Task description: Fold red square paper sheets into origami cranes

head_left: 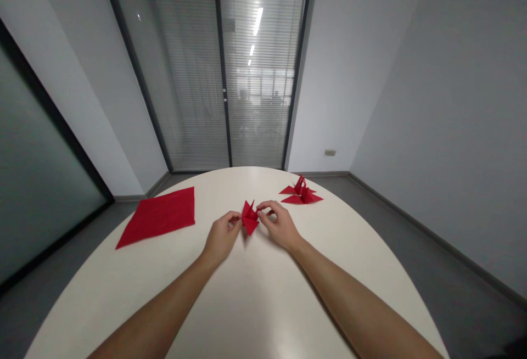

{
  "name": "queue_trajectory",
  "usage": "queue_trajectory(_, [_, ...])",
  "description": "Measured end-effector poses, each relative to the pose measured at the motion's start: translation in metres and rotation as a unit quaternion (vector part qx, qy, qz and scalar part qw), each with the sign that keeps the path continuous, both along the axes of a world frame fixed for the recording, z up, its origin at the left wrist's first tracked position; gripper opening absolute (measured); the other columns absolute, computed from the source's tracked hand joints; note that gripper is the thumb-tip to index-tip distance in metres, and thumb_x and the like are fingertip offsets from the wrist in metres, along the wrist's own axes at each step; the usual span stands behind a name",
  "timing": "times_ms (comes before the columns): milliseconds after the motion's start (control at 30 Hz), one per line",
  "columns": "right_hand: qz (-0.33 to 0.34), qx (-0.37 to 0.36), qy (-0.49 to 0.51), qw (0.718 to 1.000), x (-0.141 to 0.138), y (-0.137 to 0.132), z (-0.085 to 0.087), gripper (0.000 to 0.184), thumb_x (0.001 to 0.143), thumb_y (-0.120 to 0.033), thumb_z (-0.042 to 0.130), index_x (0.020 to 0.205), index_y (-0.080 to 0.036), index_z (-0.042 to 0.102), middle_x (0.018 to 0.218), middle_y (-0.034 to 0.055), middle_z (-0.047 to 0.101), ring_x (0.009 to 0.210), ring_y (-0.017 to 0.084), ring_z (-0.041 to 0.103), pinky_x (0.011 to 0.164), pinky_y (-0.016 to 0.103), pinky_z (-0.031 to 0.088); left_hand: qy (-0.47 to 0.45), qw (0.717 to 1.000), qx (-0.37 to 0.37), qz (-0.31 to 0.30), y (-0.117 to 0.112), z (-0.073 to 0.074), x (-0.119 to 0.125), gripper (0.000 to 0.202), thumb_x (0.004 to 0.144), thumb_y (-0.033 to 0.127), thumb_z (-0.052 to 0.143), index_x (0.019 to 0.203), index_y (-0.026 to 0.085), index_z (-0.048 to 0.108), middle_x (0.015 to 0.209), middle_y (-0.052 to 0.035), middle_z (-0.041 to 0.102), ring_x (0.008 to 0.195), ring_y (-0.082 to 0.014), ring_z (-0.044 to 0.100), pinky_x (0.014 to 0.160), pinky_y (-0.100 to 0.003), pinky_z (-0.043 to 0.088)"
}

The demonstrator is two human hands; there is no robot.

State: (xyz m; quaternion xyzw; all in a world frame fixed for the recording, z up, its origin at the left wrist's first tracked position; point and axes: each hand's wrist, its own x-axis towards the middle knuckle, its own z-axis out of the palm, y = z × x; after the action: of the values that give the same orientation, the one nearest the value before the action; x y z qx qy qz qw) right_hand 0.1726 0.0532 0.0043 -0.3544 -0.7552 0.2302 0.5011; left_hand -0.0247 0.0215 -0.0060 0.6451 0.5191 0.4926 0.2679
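Between my two hands is a red folded paper crane (249, 218), held just above the middle of the table. My left hand (223, 234) pinches its left side between thumb and fingers. On the opposite side, my right hand (281, 224) grips the crane's right edge with thumb and forefinger. Pointed flaps stick up from the top of the crane, and one corner points down towards me. The parts under my fingertips are hidden.
A stack of flat red paper (164, 213) lies on the left of the round white table (255, 298). More finished red paper cranes (303, 195) stand close together at the back right. Beyond the table's far edge is a glass door (230, 101) with blinds.
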Motion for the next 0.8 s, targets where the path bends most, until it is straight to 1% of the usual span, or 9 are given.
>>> queue_trajectory(200, [0.005, 0.024, 0.01, 1.0, 0.0001, -0.0015, 0.0017, 0.019, 0.092, -0.024, 0.06, 0.11, -0.025, 0.067, 0.109, 0.0062, 0.071, 0.099, 0.02, 0.064, 0.082, 0.034, 0.051, 0.0, 1.0, -0.004, -0.013, -0.0017, 0.0036, 0.0016, 0.022, 0.084, 0.036, 0.059, 0.091, 0.019, 0.07, 0.087, -0.0047, 0.075, 0.079, -0.0212, 0.067, 0.074, -0.03, 0.051])
queue_trajectory(367, [0.01, 0.067, -0.011, 0.998, 0.0006, -0.004, 0.0045, 0.019, 0.092, -0.021, 0.06, 0.109, -0.025, 0.068, 0.103, 0.0058, 0.072, 0.095, 0.02, 0.064, 0.078, 0.034, 0.051, 0.004, 1.0, -0.005, -0.021, -0.0015, 0.0032, 0.0016, 0.023, 0.084, 0.036, 0.059, 0.093, 0.019, 0.07, 0.089, -0.0051, 0.075, 0.08, -0.0212, 0.067, 0.074, -0.031, 0.05])
queue_trajectory(500, [0.007, 0.102, -0.039, 0.994, 0.0, -0.0073, 0.0081, 0.017, 0.093, -0.021, 0.062, 0.108, -0.026, 0.069, 0.1, 0.0045, 0.073, 0.093, 0.021, 0.063, 0.081, 0.036, 0.051, 0.004, 1.0, -0.006, -0.025, -0.0023, 0.0046, 0.0018, 0.021, 0.084, 0.034, 0.06, 0.092, 0.019, 0.071, 0.089, -0.0049, 0.075, 0.08, -0.0207, 0.067, 0.074, -0.03, 0.05])
queue_trajectory(633, [0.011, 0.108, -0.055, 0.993, -0.0004, -0.0082, 0.0098, 0.016, 0.093, -0.02, 0.063, 0.107, -0.025, 0.069, 0.1, 0.0043, 0.073, 0.093, 0.021, 0.063, 0.081, 0.036, 0.051, 0.002, 0.999, -0.001, -0.034, -0.0034, 0.0061, 0.0023, 0.019, 0.083, 0.033, 0.061, 0.091, 0.019, 0.072, 0.088, -0.0046, 0.075, 0.079, -0.0204, 0.067, 0.073, -0.029, 0.049])
queue_trajectory(800, [0.004, 0.092, -0.05, 0.994, -0.0006, -0.0076, 0.009, 0.012, 0.093, -0.019, 0.061, 0.1, -0.024, 0.07, 0.098, 0.0043, 0.072, 0.093, 0.021, 0.062, 0.074, 0.033, 0.051, 0.015, 0.999, 0.006, -0.031, -0.0025, 0.0049, 0.0014, 0.018, 0.084, 0.03, 0.06, 0.091, 0.019, 0.073, 0.089, -0.0052, 0.075, 0.08, -0.0208, 0.066, 0.074, -0.03, 0.048])
